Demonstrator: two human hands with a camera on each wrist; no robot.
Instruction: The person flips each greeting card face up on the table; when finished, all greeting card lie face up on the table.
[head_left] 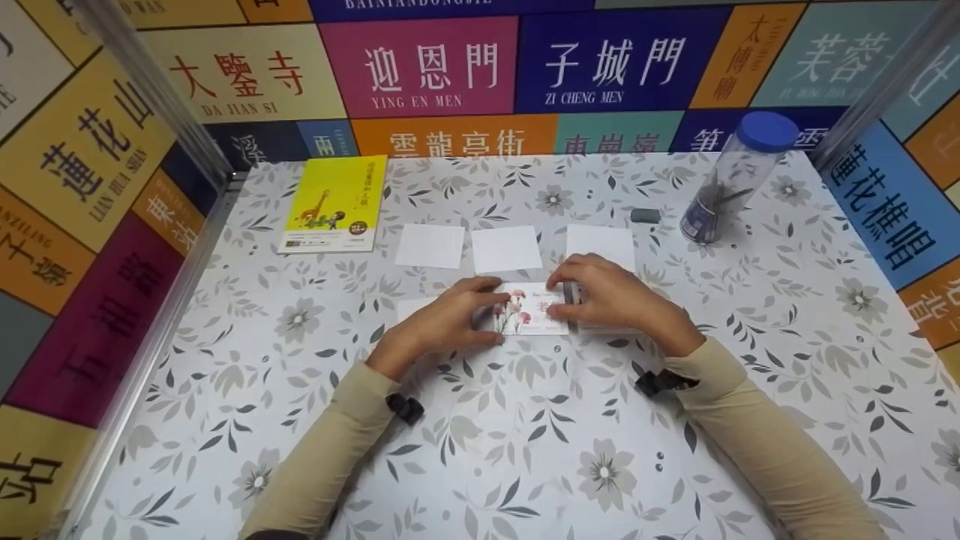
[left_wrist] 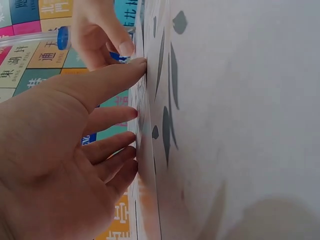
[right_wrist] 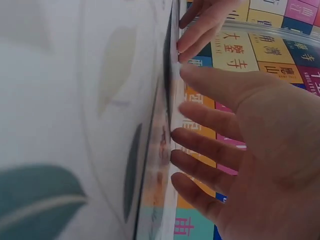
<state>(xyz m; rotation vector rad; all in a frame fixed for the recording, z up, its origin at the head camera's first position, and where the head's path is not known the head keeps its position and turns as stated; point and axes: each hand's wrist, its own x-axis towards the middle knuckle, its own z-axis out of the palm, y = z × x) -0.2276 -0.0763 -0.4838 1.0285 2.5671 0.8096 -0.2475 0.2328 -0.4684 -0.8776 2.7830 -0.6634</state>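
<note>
Centrally, on the desk (head_left: 675,465) covered with a white cloth of grey-green flower print, lies a small white card printed with pink flowers and red characters (head_left: 534,309). Both hands meet on it. The left hand (head_left: 442,324) has its fingers stretched almost straight, and their tips (left_wrist: 134,67) press on the card's left edge; its grip is open, pressing rather than enclosing. The right hand (head_left: 609,294) rests on the card's right edge with fingers only lightly bent, their tips (right_wrist: 182,134) touching the card where it lies flat on the desk; nothing is clasped in it.

Just beyond the card, three blank white paper squares (head_left: 507,248) lie in a row, slightly apart from one another. Farther left lies a yellow paperback book with a giraffe on its cover (head_left: 334,202). To the far right stands a clear plastic jar with a blue lid (head_left: 733,180), tilted in the head view, with a small grey eraser-like block (head_left: 645,216) near it.
</note>
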